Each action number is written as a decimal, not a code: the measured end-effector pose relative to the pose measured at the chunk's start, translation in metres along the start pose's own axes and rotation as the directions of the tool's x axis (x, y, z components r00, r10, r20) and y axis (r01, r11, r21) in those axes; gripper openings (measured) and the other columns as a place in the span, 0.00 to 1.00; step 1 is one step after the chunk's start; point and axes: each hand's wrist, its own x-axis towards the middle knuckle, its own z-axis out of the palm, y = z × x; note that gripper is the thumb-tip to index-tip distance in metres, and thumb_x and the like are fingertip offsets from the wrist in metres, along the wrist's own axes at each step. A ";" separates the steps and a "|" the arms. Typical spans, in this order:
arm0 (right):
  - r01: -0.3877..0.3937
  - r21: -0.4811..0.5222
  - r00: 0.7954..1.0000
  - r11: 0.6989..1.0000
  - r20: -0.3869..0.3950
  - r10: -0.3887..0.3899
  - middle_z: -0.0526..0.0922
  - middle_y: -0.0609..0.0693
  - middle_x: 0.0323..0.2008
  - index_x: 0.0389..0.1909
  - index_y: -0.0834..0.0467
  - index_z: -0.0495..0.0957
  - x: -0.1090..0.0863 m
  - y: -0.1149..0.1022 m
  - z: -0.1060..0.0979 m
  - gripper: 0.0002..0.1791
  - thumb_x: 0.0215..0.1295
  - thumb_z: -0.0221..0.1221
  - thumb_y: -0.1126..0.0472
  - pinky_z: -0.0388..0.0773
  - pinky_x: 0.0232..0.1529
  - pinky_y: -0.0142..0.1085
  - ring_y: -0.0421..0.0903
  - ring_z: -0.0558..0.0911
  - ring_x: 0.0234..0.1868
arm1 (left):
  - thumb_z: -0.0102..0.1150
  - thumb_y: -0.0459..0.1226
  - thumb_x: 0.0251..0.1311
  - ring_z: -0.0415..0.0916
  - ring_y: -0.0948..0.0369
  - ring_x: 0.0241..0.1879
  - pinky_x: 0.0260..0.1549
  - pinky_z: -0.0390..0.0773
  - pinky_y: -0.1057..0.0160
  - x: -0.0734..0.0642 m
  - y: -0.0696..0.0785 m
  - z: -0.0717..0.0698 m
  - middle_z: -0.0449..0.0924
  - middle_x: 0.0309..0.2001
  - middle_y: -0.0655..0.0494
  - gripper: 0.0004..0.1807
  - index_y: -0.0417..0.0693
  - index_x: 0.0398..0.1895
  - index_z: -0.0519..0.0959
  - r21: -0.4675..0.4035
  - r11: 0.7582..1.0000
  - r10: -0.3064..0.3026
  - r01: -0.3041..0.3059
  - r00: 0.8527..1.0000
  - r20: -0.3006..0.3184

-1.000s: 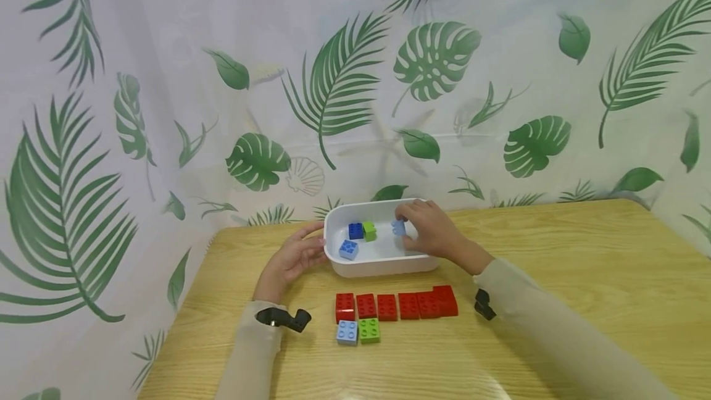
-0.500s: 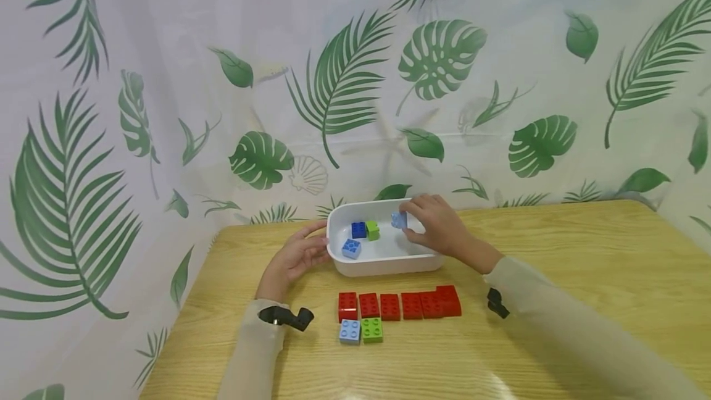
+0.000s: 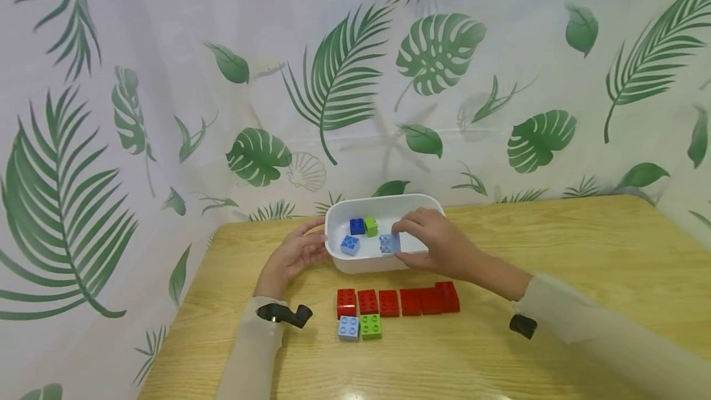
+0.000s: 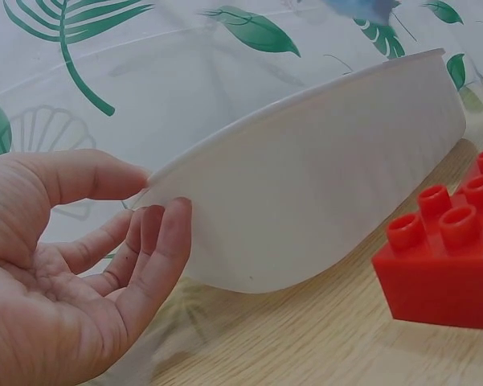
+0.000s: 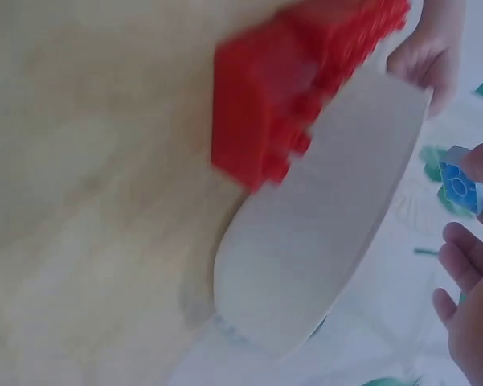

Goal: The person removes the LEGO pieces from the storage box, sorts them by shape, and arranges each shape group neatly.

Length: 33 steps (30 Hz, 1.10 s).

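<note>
Between thumb and fingers, my right hand (image 3: 441,244) pinches a light blue brick (image 3: 389,244), which overlaps the near right part of the white tub (image 3: 355,266) in the head view. In the right wrist view this blue brick (image 5: 457,185) shows above the tub's rim. My left hand (image 4: 68,257) holds the tub's left end, its fingertips at the rim and outer wall. Inside the tub lie a dark blue brick (image 3: 357,226), a green brick (image 3: 371,227) and another light blue brick (image 3: 350,245).
Red bricks (image 3: 389,303) stand in a row on the wooden table (image 3: 555,252) before the tub, the rightmost one sitting higher. Nearer lie a light blue brick (image 3: 349,328) and a green brick (image 3: 371,326), side by side. A leaf-printed curtain (image 3: 344,79) hangs behind.
My right hand has brought the light blue brick from the tub's far right toward its near side, and the right forearm has shifted rightward. The left hand stays at the tub's end.
</note>
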 end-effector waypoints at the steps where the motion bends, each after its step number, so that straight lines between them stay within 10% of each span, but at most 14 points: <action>1: -0.012 0.027 1.000 1.000 0.013 0.012 0.86 0.47 0.44 0.47 0.54 0.82 -0.002 -0.005 -0.002 0.21 0.53 0.76 0.56 0.84 0.50 0.43 0.47 0.81 0.48 | 0.52 0.26 0.70 0.85 0.63 0.45 0.43 0.86 0.63 0.000 0.000 0.000 0.70 0.71 0.36 0.33 0.43 0.77 0.60 0.002 1.000 0.001 -0.001 1.000 0.000; 11: -0.175 0.213 0.973 0.961 0.187 0.135 0.83 0.38 0.46 0.49 0.48 0.81 -0.029 -0.037 -0.003 0.19 0.57 0.74 0.53 0.82 0.53 0.36 0.37 0.77 0.50 | 0.52 0.25 0.70 0.85 0.63 0.45 0.42 0.87 0.64 -0.002 0.003 0.001 0.66 0.73 0.34 0.33 0.42 0.77 0.60 -0.006 1.000 0.005 -0.005 1.000 0.006; 33: -0.070 0.141 0.967 0.987 0.252 0.032 0.80 0.41 0.44 0.47 0.46 0.82 -0.062 -0.061 0.012 0.17 0.58 0.73 0.49 0.79 0.48 0.36 0.39 0.75 0.46 | 0.53 0.26 0.70 0.85 0.62 0.46 0.44 0.87 0.63 0.002 -0.001 -0.002 0.67 0.73 0.37 0.32 0.45 0.77 0.62 -0.002 1.000 -0.005 0.005 1.000 0.003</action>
